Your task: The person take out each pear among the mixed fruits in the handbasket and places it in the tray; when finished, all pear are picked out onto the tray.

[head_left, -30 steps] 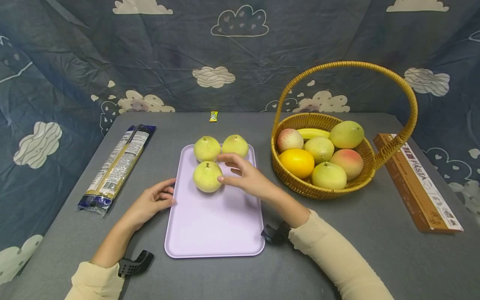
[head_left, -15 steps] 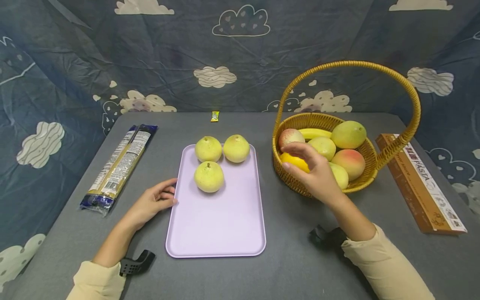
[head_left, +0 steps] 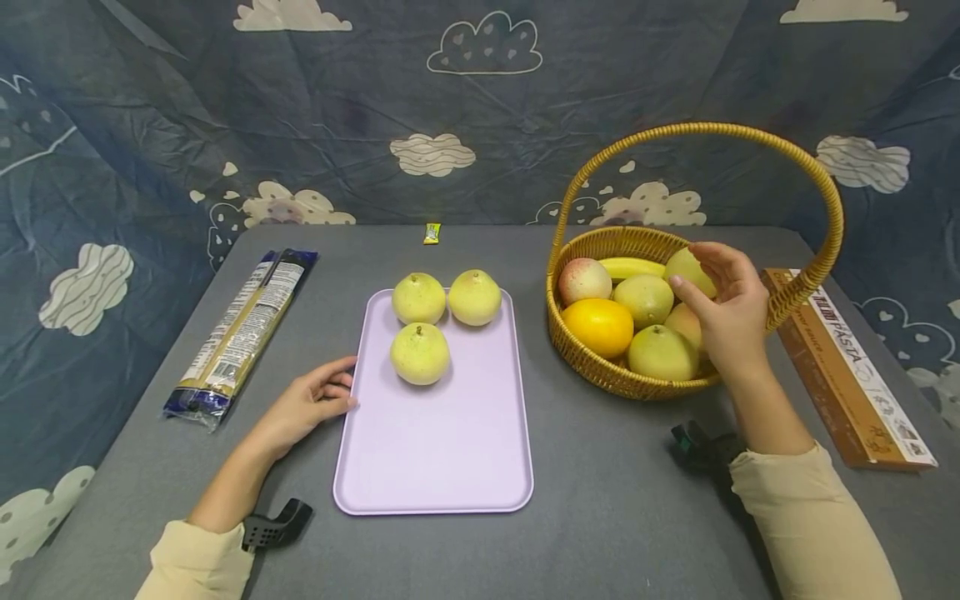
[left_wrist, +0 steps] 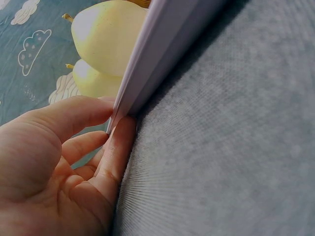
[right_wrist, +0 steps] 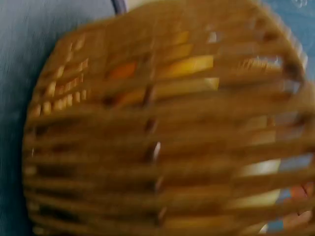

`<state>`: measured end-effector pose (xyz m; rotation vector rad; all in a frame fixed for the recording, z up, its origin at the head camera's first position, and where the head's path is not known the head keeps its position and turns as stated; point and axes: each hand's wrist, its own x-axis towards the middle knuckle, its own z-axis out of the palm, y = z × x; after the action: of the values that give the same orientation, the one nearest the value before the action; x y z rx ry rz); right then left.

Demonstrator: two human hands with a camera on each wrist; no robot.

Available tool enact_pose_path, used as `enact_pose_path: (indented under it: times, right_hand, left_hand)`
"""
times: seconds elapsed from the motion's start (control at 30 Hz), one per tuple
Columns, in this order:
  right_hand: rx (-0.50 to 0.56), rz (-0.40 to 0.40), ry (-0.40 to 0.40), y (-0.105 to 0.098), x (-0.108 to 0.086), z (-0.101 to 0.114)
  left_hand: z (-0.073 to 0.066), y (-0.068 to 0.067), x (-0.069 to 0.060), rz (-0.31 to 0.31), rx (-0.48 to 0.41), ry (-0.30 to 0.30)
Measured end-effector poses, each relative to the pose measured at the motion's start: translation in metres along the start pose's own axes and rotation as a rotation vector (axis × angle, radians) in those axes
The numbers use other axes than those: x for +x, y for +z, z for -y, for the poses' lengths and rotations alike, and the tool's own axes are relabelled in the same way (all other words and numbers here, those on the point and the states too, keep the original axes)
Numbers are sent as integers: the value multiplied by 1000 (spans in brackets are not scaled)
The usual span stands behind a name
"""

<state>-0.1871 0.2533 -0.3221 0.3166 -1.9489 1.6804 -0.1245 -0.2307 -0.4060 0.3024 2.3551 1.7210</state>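
My left hand (head_left: 300, 408) pinches the left rim of the lilac tray (head_left: 435, 450); in the left wrist view the thumb of that hand (left_wrist: 59, 152) lies on one side of the rim (left_wrist: 133, 73) and a finger on the other. On the tray's far part sit three yellow-green pears (head_left: 420, 354). My right hand (head_left: 731, 312) is over the right side of the wicker basket (head_left: 607, 377), thumb and fingers apart around a green mango (head_left: 686, 268); whether they touch it, I cannot tell. The right wrist view is blurred and mostly filled by basket weave (right_wrist: 147, 132).
The basket also holds an orange fruit (head_left: 597, 327), a pear (head_left: 662, 352), a lemon-like fruit (head_left: 643, 300), peaches and a banana (head_left: 630, 267); its tall handle (head_left: 705, 129) arches above. Noodle packs (head_left: 243, 333) lie left, a pasta box (head_left: 855, 375) right, a small sachet (head_left: 432, 233) behind.
My right hand has moved rightward from the front pear on the tray, across the orange fruit, to the mango at the basket's right. The left hand has stayed at the tray's rim.
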Motion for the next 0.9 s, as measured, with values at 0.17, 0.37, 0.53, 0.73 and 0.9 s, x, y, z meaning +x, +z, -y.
enact_pose_path:
  times: [0.17, 0.37, 0.53, 0.73, 0.9]
  right_hand:
    - [-52, -82, 70, -8, 5, -10]
    - [-45, -112, 118, -10, 7, -7]
    - [-126, -135, 205, -18, 13, -18]
    - [-250, -96, 305, -23, 20, -29]
    - [-320, -17, 376, -25, 22, -31]
  left_hand:
    - [1, 1, 0, 1, 2, -1]
    - [0, 1, 1, -1, 4, 2]
    - [1, 1, 1, 0, 0, -6]
    - [1, 1, 1, -3, 8, -5]
    - [2, 0, 1, -5, 12, -6]
